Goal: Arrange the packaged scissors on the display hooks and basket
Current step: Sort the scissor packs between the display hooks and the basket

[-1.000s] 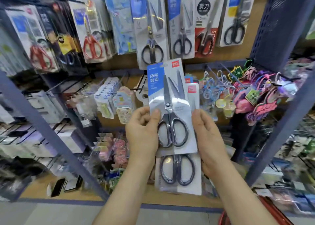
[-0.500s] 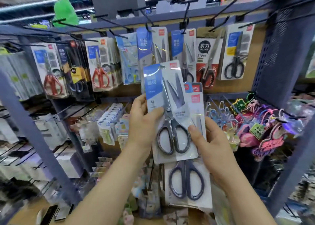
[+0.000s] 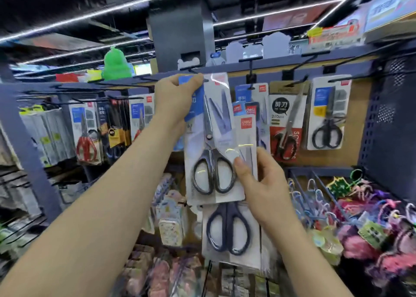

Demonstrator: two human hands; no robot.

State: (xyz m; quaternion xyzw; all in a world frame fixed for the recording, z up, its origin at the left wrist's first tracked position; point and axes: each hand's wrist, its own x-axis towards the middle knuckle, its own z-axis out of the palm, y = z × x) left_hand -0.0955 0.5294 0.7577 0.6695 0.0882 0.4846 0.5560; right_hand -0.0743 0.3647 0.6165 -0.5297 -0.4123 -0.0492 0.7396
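Left hand (image 3: 177, 94) pinches the scissors pack (image 3: 211, 139) by its top edge at the hook rail; right hand (image 3: 258, 179) grips spare packs (stiff, light, slick card)

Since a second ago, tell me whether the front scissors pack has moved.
Yes. The front scissors pack has gone up: its top, pinched by the left hand, now reaches the hook rail, above the hanging black-handled pack.
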